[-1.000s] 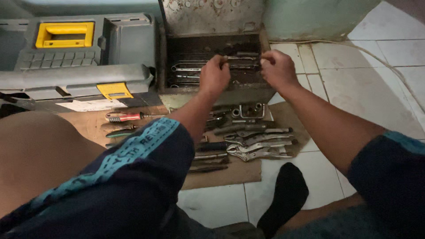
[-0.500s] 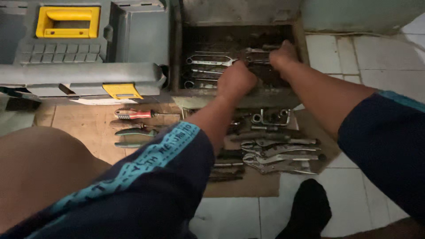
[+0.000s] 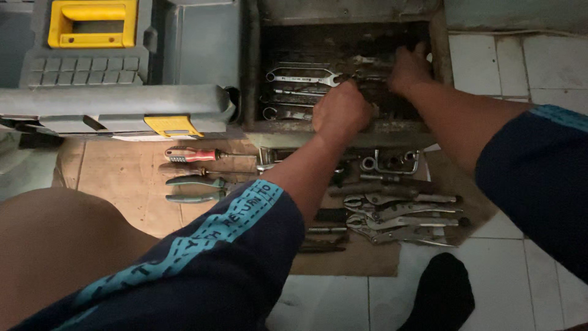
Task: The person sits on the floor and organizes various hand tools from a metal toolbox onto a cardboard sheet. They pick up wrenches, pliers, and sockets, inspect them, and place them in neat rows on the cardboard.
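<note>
Both hands in rusty metal toolbox (image 3: 438,73), among steel wrenches (image 3: 303,76).
Left hand (image 3: 342,110) fingers clenched; right hand (image 3: 409,68) grasp unclear; two locking pliers (image 3: 398,205) below toolbox.

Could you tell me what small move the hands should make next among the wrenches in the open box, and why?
Probably lift one wrench clear. Both hands, left hand and right hand, are down inside the rusty box among the wrenches, but the grip is hidden, so I cannot tell what is held. Tools already lie in rows on the cardboard, with bare room there.
</note>
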